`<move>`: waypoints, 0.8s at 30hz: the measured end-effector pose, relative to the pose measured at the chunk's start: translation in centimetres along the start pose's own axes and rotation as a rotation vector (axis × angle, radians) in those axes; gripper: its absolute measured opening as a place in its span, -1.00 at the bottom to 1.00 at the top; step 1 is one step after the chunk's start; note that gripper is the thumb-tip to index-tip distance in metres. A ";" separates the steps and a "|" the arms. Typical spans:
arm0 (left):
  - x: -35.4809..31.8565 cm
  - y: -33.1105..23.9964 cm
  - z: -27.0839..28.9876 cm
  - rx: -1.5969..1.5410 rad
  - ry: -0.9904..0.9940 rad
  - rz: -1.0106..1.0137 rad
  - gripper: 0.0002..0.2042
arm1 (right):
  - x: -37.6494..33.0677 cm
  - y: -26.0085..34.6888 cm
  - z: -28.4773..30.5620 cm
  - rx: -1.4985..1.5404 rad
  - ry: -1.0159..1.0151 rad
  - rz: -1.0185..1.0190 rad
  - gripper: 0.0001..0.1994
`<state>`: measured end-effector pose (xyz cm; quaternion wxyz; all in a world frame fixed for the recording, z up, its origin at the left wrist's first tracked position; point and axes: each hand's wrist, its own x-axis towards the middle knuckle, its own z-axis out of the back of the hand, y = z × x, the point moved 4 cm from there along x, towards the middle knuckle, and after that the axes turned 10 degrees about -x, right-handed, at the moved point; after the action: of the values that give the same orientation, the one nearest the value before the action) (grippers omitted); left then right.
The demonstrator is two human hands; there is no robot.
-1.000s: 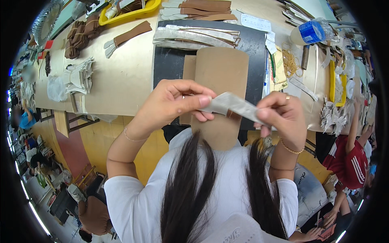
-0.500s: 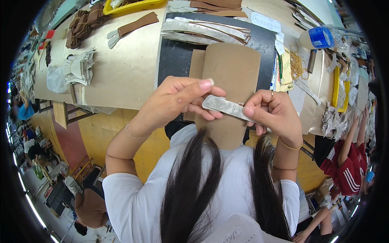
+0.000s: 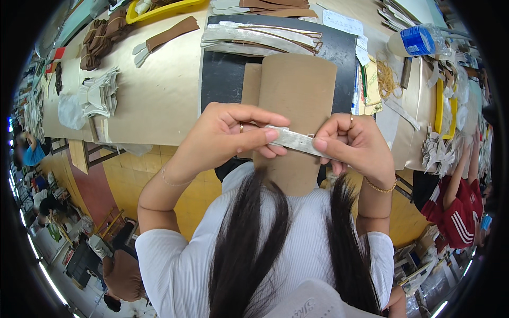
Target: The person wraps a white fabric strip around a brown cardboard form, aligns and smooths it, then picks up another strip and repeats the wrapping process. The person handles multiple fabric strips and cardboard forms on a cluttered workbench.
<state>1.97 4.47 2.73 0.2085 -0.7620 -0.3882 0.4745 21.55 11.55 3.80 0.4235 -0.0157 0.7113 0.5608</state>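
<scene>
My left hand (image 3: 238, 132) pinches the rounded left end of a short grey-white strap piece (image 3: 294, 140), thumb on top and fingers beneath. At the strap's other end my right hand (image 3: 352, 143) grips it between thumb and bent fingers. A small metal-looking loop shows near the right thumb. The strap is stretched level between both hands, above a long brown board (image 3: 298, 85) that runs from the table toward my body. What lies under my fingertips is hidden.
Grey-white strips with brown edges (image 3: 260, 38) lie on a black mat (image 3: 222, 79). Left of it are brown straps (image 3: 172, 33), a white bundle (image 3: 99, 93) and a yellow tray (image 3: 164, 10). Rubber bands (image 3: 389, 79) and a blue-labelled bottle (image 3: 416, 41) sit at right. Other people work nearby.
My left thumb has come down onto the strap's left end, where it was raised before. The right hand keeps its hold. The view has shifted slightly.
</scene>
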 end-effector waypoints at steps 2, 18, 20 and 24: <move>0.1 0.3 0.1 0.000 0.002 -0.026 -0.74 | 0.0 0.1 0.0 -0.013 -0.008 0.004 -0.82; -0.1 0.2 0.2 -0.046 0.020 -0.149 -0.77 | -0.2 -0.7 0.6 -0.020 -0.012 0.049 -0.85; -0.1 0.2 0.1 -0.097 0.011 -0.166 -0.78 | -0.2 -0.8 0.6 -0.015 -0.017 0.057 -0.84; -0.2 0.3 0.3 -0.085 0.001 -0.179 -0.77 | -0.2 -0.8 0.4 0.001 -0.008 0.061 -0.84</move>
<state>1.75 4.11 2.44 0.2179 -0.7327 -0.4743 0.4367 22.33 11.53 3.30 0.4093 0.0084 0.7099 0.5730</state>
